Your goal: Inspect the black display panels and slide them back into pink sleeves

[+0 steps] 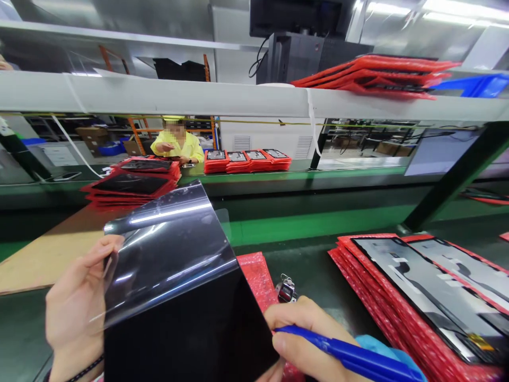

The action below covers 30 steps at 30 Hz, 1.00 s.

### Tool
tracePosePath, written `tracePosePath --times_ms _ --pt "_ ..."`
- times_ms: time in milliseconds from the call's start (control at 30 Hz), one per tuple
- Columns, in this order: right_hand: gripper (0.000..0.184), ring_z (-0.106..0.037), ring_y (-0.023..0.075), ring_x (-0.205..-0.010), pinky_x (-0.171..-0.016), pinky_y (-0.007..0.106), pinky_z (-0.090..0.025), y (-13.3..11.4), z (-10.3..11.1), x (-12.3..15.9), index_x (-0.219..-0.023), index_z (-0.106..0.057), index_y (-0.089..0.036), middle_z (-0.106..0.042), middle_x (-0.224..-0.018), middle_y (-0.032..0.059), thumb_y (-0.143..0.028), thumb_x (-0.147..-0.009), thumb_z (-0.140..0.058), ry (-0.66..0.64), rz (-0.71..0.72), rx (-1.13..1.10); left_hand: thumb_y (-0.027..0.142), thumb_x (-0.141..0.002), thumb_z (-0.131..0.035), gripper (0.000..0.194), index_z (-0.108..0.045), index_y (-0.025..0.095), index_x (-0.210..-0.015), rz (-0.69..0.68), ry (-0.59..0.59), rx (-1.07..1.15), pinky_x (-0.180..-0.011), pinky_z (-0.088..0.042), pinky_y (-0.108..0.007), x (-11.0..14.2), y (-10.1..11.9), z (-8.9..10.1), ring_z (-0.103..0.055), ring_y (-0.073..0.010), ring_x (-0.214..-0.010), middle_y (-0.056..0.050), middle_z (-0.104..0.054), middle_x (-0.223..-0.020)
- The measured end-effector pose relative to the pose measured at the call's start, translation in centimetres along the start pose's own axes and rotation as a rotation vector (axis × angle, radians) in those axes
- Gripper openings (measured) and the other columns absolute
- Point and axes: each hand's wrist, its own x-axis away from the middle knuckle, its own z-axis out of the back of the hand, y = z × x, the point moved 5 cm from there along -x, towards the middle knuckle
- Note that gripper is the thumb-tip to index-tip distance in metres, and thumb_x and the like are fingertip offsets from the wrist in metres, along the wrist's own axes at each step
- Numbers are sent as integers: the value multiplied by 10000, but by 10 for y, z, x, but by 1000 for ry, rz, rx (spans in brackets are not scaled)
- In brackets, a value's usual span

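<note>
A black screen panel [186, 334] tilts toward me, with a clear protective film [170, 249] curling up from its upper part. My left hand [79, 297] pinches the film's left edge between thumb and fingers. At the panel's right edge, my right hand [314, 339] grips a blue pen [350, 355] while its fingers also hold the panel. Behind the panel, a red bubble-wrap bag [256, 276] lies on the green bench, partly covered. A small metal tally counter [286, 289] sits just beyond my right fingers.
On the right are stacked red bubble bags [366, 297] with screen panels [421, 286] on top. Another red stack [131, 185] stands back left, beside a brown board [51, 249]. A shelf [178, 98] crosses ahead. A person in yellow [178, 143] sits beyond, near more stacks [246, 161].
</note>
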Motion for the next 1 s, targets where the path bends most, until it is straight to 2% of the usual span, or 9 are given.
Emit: tracePosePath --times_ms 67,167,233,300,400,500,600,833,1000 --pt "381 -670 215 -700 -589 274 -511 0 -2 1 -886 -621 -187 -614 -661 36 -558 -867 -533 -50 -3 -41 193 -508 -601 150 -686 314 -529 -18 14 49 -927 -427 -247 1 3 -1 -564 -156 -761 84 -653 -666" --pt "351 -675 215 -712 -633 300 -521 -1 -1 2 -960 -623 -196 -664 -714 54 -526 -862 -554 -30 -16 -90 127 -486 -662 197 -707 298 -573 -102 -1 38 -885 -439 -216 1 6 -5 -558 -145 -776 97 -655 -702" --pt "306 -675 223 -736 -657 315 -518 -2 -2 1 -946 -623 -194 -671 -731 59 -482 -856 -567 -24 -32 -102 140 -496 -670 168 -698 286 -572 -95 7 26 -858 -453 -227 0 1 -5 -569 -140 -777 99 -662 -714" --pt "240 -667 225 -725 -637 305 -502 -4 -2 -2 -853 -614 -191 -627 -675 40 -428 -839 -578 -37 -52 -99 167 -516 -662 120 -683 275 -565 -108 12 25 -842 -461 -246 -2 -3 -3 -578 -138 -756 96 -667 -698" --pt "205 -605 182 -590 -565 277 -457 -8 -3 -8 -728 -523 -198 -493 -583 -14 -381 -807 -569 -87 -93 -135 147 -525 -672 129 -674 257 -593 -157 -2 13 -831 -462 -242 -4 -7 -1 -590 -125 -751 101 -670 -700" --pt "214 -453 131 -540 -556 261 -382 -13 0 -15 -637 -428 -209 -394 -572 -38 -319 -778 -545 -85 -27 -38 133 -562 -680 119 -664 240 -611 -135 -20 -13 -809 -468 -240 -5 -12 1 -607 -117 -756 100 -674 -710" --pt "224 -351 135 -571 -548 264 -299 -14 3 -17 -591 -397 -213 -350 -571 -37 -284 -768 -514 -33 64 73 136 -584 -687 117 -660 244 -620 -146 -30 -50 -819 -466 -235 -6 -12 2 -611 -108 -755 108 -668 -710" --pt "232 -299 135 -564 -527 272 -229 -6 3 -21 -571 -369 -222 -309 -555 -41 -289 -739 -514 49 38 -7 143 -592 -670 121 -649 262 -598 -203 -36 -27 -784 -463 -235 -7 -11 1 -595 -113 -721 116 -643 -653" --pt "242 -345 141 -562 -552 277 -274 -8 4 -28 -553 -388 -219 -346 -549 -33 -287 -760 -495 26 86 35 170 -549 -682 103 -659 262 -587 -166 17 -56 -877 -450 -288 -6 -10 1 -598 -123 -711 101 -647 -657"
